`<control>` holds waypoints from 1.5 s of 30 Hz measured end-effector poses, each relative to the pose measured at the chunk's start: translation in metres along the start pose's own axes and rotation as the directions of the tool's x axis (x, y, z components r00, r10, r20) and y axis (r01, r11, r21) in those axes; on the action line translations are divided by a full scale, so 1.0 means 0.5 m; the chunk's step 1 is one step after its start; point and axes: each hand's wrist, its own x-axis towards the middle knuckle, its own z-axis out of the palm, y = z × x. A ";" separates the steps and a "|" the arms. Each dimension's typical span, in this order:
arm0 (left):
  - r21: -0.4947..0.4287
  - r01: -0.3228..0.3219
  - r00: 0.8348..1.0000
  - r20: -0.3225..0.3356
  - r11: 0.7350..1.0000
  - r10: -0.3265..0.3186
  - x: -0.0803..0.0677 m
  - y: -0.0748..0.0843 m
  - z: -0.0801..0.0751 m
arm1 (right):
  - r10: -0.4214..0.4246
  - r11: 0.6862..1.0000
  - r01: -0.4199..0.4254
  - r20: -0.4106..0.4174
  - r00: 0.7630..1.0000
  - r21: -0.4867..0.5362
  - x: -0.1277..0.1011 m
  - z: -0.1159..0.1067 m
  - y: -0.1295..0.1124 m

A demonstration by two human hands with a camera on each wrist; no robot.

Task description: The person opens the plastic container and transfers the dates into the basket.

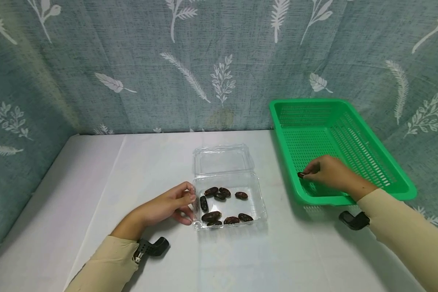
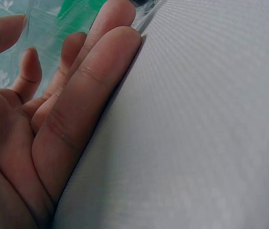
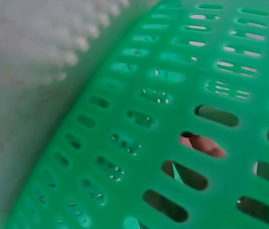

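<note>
A small, dark brown, glossy oval date [image 1: 301,174] is pinched in my right hand's [image 1: 328,172] fingertips, low inside the green slotted basket [image 1: 365,142]. My left hand [image 1: 169,205], fingers loosely curved, rests against the clear plastic box [image 1: 257,202] holding more dates [image 1: 219,194] on the white tabletop [image 1: 131,170].

Green basket [image 1: 372,158]: perforated matt plastic. Box [image 1: 257,202]: clear glossy plastic (dates [image 1: 219,194] shiny). Tablecloth [image 1: 138,162]: matt white.
</note>
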 end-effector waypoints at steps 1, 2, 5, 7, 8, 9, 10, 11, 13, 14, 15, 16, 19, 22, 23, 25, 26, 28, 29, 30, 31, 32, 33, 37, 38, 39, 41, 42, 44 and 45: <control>0.000 0.002 1.000 -0.002 1.000 -0.002 -0.001 -0.001 0.000 | -0.005 1.000 0.005 0.013 1.000 -0.004 0.002 0.002 -0.001; 0.002 0.002 1.000 -0.002 1.000 -0.002 -0.002 -0.002 0.000 | -0.011 1.000 0.011 0.024 1.000 -0.009 0.003 0.003 -0.002; 0.003 0.006 1.000 -0.004 1.000 -0.006 -0.004 -0.004 0.000 | -0.018 0.999 0.020 0.042 0.999 -0.040 0.006 0.007 -0.005; 0.000 0.011 1.000 -0.007 1.000 -0.011 -0.006 -0.004 0.000 | -0.023 0.998 0.027 0.051 0.998 -0.062 0.006 0.007 -0.006; 0.000 0.009 1.000 -0.007 1.000 -0.009 -0.007 -0.004 0.000 | -0.023 0.997 0.026 0.055 0.998 -0.070 0.006 0.008 -0.008; 0.000 0.012 1.000 -0.010 1.000 -0.012 -0.008 -0.004 0.001 | -0.021 0.997 0.026 0.060 0.998 -0.078 0.006 0.008 -0.009; 0.001 0.011 1.000 -0.011 1.000 -0.011 -0.009 -0.005 0.001 | -0.022 0.996 0.027 0.066 0.998 -0.082 0.007 0.008 -0.010; 0.001 0.013 1.000 -0.014 1.000 -0.013 -0.009 -0.004 0.001 | -0.021 0.996 0.026 0.071 0.997 -0.083 0.007 0.009 -0.011; 0.003 0.015 1.000 -0.017 1.000 -0.015 -0.009 -0.004 0.002 | -0.022 0.997 0.028 0.081 0.996 -0.079 0.008 0.009 -0.010; 0.005 0.013 1.000 -0.016 1.000 -0.013 -0.009 -0.004 0.002 | -0.019 0.997 0.026 0.088 0.996 -0.076 0.009 0.009 -0.010; 0.005 0.014 1.000 -0.016 1.000 -0.014 -0.009 -0.004 0.001 | -0.020 0.997 0.027 0.094 0.995 -0.074 0.009 0.010 -0.009; 0.006 0.014 1.000 -0.016 1.000 -0.013 -0.009 -0.004 0.001 | -0.022 0.997 0.029 0.098 0.995 -0.072 0.010 0.010 -0.008; 0.004 0.013 1.000 -0.017 1.000 -0.013 -0.008 -0.003 0.001 | -0.023 0.997 0.031 0.106 0.994 -0.072 0.010 0.010 -0.007; 0.006 0.014 1.000 -0.021 1.000 -0.014 -0.008 -0.003 0.002 | -0.019 0.997 0.026 0.101 0.995 -0.075 0.010 0.010 -0.007; 0.005 0.015 1.000 -0.022 1.000 -0.015 -0.008 -0.003 0.002 | -0.018 0.996 0.026 0.098 0.995 -0.079 0.009 0.010 -0.007; 0.005 0.017 1.000 -0.021 1.000 -0.017 -0.007 -0.003 0.003 | -0.009 0.996 0.017 0.088 0.996 -0.082 0.008 0.010 -0.007; 0.004 0.016 1.000 -0.018 1.000 -0.016 -0.007 -0.003 0.003 | -0.009 0.996 0.017 0.082 0.997 -0.087 0.007 0.009 -0.007; 0.002 0.017 1.000 -0.014 1.000 -0.017 -0.006 -0.004 0.004 | -0.014 0.995 0.020 0.055 0.998 -0.096 0.004 0.008 -0.006; 0.000 0.018 1.000 -0.014 1.000 -0.018 -0.006 -0.004 0.004 | -0.019 0.995 0.023 0.038 0.999 -0.101 0.003 0.007 -0.006; -0.002 0.018 1.000 -0.014 1.000 -0.018 -0.005 -0.003 0.004 | -0.026 0.994 0.028 0.018 0.999 -0.105 0.001 0.006 -0.007; -0.003 0.015 1.000 -0.012 1.000 -0.015 -0.004 -0.003 0.003 | -0.038 0.993 0.037 -0.003 0.999 -0.110 -0.001 0.004 -0.007; -0.002 0.014 1.000 -0.011 1.000 -0.014 -0.003 -0.004 0.003 | -0.052 0.992 0.049 -0.026 0.998 -0.117 -0.003 0.002 -0.008; -0.004 0.017 1.000 -0.013 1.000 -0.017 -0.002 -0.003 0.002 | -0.061 0.991 0.055 -0.048 0.997 -0.119 -0.005 0.001 -0.010; -0.006 0.028 1.000 -0.008 1.000 -0.028 0.000 -0.006 0.002 | -0.080 0.992 0.067 -0.122 0.989 -0.107 -0.019 -0.008 -0.024; -0.007 0.036 0.999 -0.008 0.999 -0.036 0.000 -0.007 0.002 | -0.091 0.991 0.076 -0.143 0.986 -0.109 -0.023 -0.009 -0.029; -0.006 0.038 0.999 -0.006 0.999 -0.038 0.000 -0.007 0.003 | -0.101 0.991 0.084 -0.166 0.981 -0.108 -0.027 -0.010 -0.036; -0.006 0.038 0.999 -0.008 0.999 -0.038 0.000 -0.006 0.003 | -0.141 0.987 0.118 -0.225 0.964 -0.114 -0.036 -0.013 -0.050; -0.006 0.038 0.999 -0.011 0.999 -0.038 0.000 -0.005 0.004 | -0.162 0.984 0.136 -0.253 0.954 -0.118 -0.040 -0.014 -0.057; -0.006 0.034 0.999 -0.015 0.999 -0.034 0.000 -0.003 0.003 | -0.205 0.977 0.173 -0.311 0.928 -0.128 -0.046 -0.015 -0.072; -0.005 0.030 0.999 -0.014 1.000 -0.030 0.000 -0.002 0.003 | -0.222 0.974 0.189 -0.337 0.915 -0.129 -0.049 -0.016 -0.080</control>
